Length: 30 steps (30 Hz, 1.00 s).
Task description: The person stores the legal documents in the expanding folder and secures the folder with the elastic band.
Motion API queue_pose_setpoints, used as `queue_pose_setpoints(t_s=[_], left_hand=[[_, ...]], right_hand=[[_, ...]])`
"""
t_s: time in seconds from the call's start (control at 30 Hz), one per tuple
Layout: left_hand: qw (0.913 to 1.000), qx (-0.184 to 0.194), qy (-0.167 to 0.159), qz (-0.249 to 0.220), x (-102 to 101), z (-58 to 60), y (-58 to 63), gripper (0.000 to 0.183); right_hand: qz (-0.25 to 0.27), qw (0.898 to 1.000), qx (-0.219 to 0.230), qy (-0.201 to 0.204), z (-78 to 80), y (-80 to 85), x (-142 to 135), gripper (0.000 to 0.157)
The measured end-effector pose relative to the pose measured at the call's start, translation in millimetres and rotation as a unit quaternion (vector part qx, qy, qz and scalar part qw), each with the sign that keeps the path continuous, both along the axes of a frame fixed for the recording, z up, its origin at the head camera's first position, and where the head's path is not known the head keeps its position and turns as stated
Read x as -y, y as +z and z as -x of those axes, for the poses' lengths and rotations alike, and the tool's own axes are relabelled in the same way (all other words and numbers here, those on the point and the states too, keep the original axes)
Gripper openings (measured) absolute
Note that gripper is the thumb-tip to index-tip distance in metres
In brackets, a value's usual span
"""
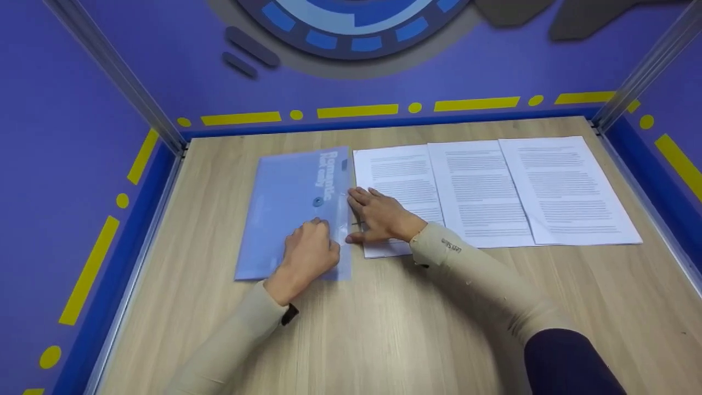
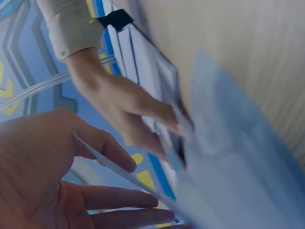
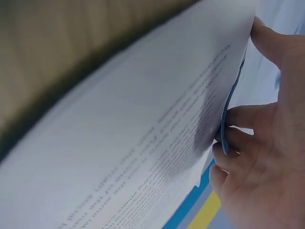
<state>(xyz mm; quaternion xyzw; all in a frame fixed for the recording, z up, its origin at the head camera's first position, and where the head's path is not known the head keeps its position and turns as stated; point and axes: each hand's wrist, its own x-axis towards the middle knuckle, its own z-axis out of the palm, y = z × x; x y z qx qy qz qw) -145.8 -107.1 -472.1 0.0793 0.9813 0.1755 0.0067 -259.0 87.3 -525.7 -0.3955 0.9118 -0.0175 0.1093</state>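
A translucent blue plastic document folder (image 1: 274, 203) lies on the table, with white lettering and a round button near its right side. My left hand (image 1: 310, 247) is over the folder's lower front. In the left wrist view, a thin plastic edge of the folder (image 2: 119, 169) passes between the thumb and fingers of my left hand (image 2: 57, 162). At the folder's right edge, my right hand (image 1: 381, 215) overlaps the leftmost printed papers (image 1: 397, 156). The right wrist view shows a blue folder edge (image 3: 231, 93) held at the curled fingers of my right hand (image 3: 271, 124).
Two more sets of printed papers, a middle one (image 1: 477, 192) and a right one (image 1: 565, 192), lie in an overlapping row to the right. The wooden table (image 1: 351, 334) is bordered by blue panels (image 1: 351, 88) at the back and sides.
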Motion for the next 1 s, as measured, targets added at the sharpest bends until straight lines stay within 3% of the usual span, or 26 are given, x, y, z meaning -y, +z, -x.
queue_pose_setpoints(t_s=[0.27,0.67,0.83,1.0], left_hand=[[0.9991,0.013,0.022,0.034,0.9,-1.1,20.8,0.013],[0.9962,-0.06,0.056,0.028,8.1,-7.3,30.1,0.021],[0.9948,-0.074,0.066,0.026,12.3,-9.2,34.7,0.019],[0.9937,-0.086,0.072,0.01,18.9,-11.0,41.4,0.029]], right_hand=[[0.004,1.0,0.002,-0.007,-0.2,-0.6,0.4,0.106],[0.006,1.0,0.013,-0.009,-1.9,1.6,1.6,0.107],[0.004,1.0,0.024,-0.014,-1.2,1.6,1.5,0.107],[0.005,1.0,0.026,-0.014,-0.2,1.0,1.5,0.107]])
